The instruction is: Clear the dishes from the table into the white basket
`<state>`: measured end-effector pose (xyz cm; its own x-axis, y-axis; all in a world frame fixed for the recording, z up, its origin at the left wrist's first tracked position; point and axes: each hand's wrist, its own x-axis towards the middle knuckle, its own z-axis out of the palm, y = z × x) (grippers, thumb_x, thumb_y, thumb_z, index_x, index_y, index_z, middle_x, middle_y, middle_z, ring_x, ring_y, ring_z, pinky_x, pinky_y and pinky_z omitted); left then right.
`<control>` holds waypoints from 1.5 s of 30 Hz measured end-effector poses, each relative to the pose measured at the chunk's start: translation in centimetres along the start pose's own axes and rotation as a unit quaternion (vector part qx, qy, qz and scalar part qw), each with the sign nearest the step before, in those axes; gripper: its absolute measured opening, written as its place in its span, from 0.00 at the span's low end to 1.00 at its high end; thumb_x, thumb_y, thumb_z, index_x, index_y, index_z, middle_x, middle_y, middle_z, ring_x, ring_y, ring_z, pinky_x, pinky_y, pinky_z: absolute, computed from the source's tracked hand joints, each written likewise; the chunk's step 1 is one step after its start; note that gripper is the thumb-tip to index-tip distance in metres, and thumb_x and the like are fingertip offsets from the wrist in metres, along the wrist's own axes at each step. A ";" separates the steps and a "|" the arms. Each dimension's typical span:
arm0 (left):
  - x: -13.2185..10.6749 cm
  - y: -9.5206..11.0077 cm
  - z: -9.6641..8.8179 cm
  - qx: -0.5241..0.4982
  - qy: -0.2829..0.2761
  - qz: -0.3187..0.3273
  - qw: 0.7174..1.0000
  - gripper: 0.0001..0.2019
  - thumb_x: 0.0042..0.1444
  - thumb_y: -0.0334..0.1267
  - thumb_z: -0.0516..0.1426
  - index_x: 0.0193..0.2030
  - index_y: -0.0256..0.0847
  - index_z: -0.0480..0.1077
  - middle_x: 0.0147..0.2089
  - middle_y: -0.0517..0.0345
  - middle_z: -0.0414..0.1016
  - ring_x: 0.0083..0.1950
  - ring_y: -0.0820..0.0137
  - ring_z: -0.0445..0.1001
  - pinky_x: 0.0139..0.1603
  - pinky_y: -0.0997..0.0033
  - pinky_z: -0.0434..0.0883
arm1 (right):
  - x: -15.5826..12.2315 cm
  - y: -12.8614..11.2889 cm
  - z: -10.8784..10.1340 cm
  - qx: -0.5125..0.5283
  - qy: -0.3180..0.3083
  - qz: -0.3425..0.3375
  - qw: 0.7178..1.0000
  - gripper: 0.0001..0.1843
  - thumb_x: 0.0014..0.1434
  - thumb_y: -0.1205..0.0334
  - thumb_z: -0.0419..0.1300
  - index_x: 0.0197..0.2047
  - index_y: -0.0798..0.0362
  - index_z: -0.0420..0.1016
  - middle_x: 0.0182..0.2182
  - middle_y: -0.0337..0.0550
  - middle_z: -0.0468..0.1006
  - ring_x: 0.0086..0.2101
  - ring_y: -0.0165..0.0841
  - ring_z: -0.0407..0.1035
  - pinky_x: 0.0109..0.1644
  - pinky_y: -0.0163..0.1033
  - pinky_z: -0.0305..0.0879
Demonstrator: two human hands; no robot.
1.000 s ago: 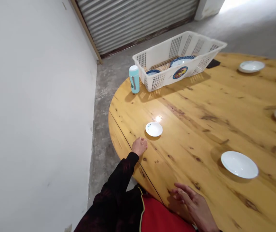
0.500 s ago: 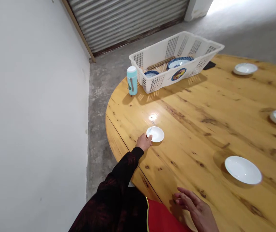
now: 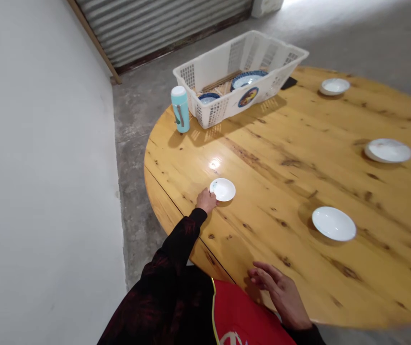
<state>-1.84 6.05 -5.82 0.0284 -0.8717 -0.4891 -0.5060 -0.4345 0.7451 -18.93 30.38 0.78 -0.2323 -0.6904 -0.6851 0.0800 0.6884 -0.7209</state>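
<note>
My left hand [image 3: 206,200] reaches out over the wooden table [image 3: 263,182] and grips the near left rim of a small white dish [image 3: 223,189] with a faint blue pattern. The dish lies at or just above the tabletop. Close to the table's near edge, my right hand [image 3: 279,292] hovers with its fingers loosely apart and nothing in them. The nearest thing to it is another white dish [image 3: 334,224], up and to its right.
At the back stands a white plastic basket [image 3: 223,109] holding blue-rimmed plates [image 3: 247,79] and bowls. Beside it is a light blue bottle [image 3: 180,110]. Two more white dishes [image 3: 388,150] sit farther right. A dark flat object [image 3: 289,83] lies behind the basket's right end.
The view has swung to the right, so everything appears shifted left and up. My left hand keeps its grip on the dish's rim, and my right hand remains held near the table edge.
</note>
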 end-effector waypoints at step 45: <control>-8.2 15.2 22.1 0.361 -0.056 0.142 0.920 0.04 0.64 0.36 0.54 0.43 0.41 0.68 0.35 0.51 0.81 0.47 0.57 0.80 0.51 0.63 0.70 | 16.4 -4.1 -20.4 -0.353 0.162 -0.139 0.911 0.26 0.66 0.54 0.52 0.62 0.57 0.72 0.40 0.54 0.83 0.40 0.45 0.77 0.41 0.41 0.65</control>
<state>-28.80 11.61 -0.48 -0.2621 -0.8807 -0.3946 -0.9211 0.1064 0.3744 -42.88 20.79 -5.32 -0.4324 -0.8363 -0.3372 -0.6424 0.5481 -0.5356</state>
